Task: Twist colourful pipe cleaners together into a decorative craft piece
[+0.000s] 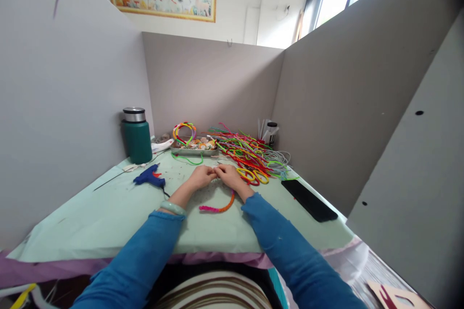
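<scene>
My left hand [203, 176] and my right hand [229, 175] meet above the middle of the table, fingertips pinched together. Between them shows a small pale spot, too small to name. A curved pipe-cleaner strip [221, 209], wound in pink, orange and purple, hangs below and runs up into my right hand, which hides its upper end. Left of my left hand lies a blue glue gun [149, 176] with a red trigger. Just beyond my right hand are yellow-handled scissors [259, 177], partly covered.
A green flask [137, 136] stands at the left. Behind my hands are a metal tray [195, 152] of small pieces, a multicoloured ring [174, 133] and heaped pipe cleaners [246, 150]. A black phone-like slab [309, 200] lies right. Grey partitions [213, 82] enclose the table.
</scene>
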{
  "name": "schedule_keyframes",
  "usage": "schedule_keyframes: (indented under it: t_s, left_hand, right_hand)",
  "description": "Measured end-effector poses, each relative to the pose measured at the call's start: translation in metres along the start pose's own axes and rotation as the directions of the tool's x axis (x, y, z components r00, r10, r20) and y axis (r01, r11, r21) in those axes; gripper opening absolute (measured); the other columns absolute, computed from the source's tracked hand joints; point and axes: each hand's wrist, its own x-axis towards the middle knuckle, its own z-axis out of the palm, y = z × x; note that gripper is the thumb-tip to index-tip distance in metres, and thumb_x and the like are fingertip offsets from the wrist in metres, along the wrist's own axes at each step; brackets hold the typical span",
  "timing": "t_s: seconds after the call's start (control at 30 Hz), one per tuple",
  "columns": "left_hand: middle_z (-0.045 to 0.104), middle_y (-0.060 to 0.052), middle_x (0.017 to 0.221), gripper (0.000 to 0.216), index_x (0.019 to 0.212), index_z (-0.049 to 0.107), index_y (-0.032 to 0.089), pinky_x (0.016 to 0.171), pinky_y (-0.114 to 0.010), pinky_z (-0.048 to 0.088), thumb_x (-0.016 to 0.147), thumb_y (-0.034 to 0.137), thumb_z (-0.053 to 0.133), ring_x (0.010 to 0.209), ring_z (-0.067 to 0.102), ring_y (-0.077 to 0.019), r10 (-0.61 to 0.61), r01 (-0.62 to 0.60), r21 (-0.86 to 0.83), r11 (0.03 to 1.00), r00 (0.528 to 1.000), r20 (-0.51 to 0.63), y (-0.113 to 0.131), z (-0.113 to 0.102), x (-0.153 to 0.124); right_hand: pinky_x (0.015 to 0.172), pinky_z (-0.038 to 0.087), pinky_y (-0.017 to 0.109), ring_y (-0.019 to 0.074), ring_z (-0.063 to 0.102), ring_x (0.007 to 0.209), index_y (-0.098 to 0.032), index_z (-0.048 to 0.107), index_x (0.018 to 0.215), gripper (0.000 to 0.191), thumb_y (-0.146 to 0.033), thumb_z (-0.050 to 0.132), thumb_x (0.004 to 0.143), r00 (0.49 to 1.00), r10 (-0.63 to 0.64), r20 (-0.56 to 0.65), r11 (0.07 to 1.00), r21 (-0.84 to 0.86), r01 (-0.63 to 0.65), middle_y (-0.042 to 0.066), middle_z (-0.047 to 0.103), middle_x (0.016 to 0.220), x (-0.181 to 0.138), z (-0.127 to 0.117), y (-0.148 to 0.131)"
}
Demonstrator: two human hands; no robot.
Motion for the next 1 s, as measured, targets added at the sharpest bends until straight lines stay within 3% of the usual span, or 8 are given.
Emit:
schedule_keyframes:
  t_s: [0.23,0.53,1.0]
  left_hand:
    - [0.063,-0.002,0.065,0.021,0.081,0.068,0.013,0.058,-0.023,0.038,0.072,0.030,0.059,0.060,0.053,-0.0141,-0.023,0.021,-0.024,0.999,0.996,-0.090,0.004,-0.001,-0.002]
    - [0.050,0.005,0.050,0.027,0.087,0.067,0.014,0.050,-0.021,0.033,0.073,0.036,0.058,0.047,0.044,-0.0101,-0.086,0.074,-0.188,0.979,0.995,-0.055,0.012,-0.007,-0.006]
    - [0.059,-0.001,0.060,0.018,0.077,0.067,0.013,0.055,-0.022,0.034,0.075,0.027,0.055,0.057,0.051,-0.0131,-0.055,0.053,-0.032,0.998,0.995,-0.083,0.009,-0.006,-0.004]
  right_hand:
    - [0.053,0.028,0.022,0.0118,0.045,0.058,-0.016,0.059,0.061,0.045,-0.046,0.043,0.089,0.998,0.039,0.056,0.999,0.033,-0.041,0.000,0.054,0.058,-0.001,-0.001,-0.003]
    - [0.054,0.033,0.023,0.0131,0.049,0.055,-0.017,0.059,0.058,0.052,-0.052,0.039,0.091,0.992,0.103,0.076,0.990,0.092,-0.110,0.001,0.052,0.052,-0.001,0.000,0.000]
    - [0.055,0.031,0.022,0.0117,0.047,0.057,-0.017,0.059,0.065,0.048,-0.052,0.040,0.091,0.996,0.043,0.082,0.995,0.091,-0.051,-0.001,0.053,0.056,-0.001,0.001,0.001]
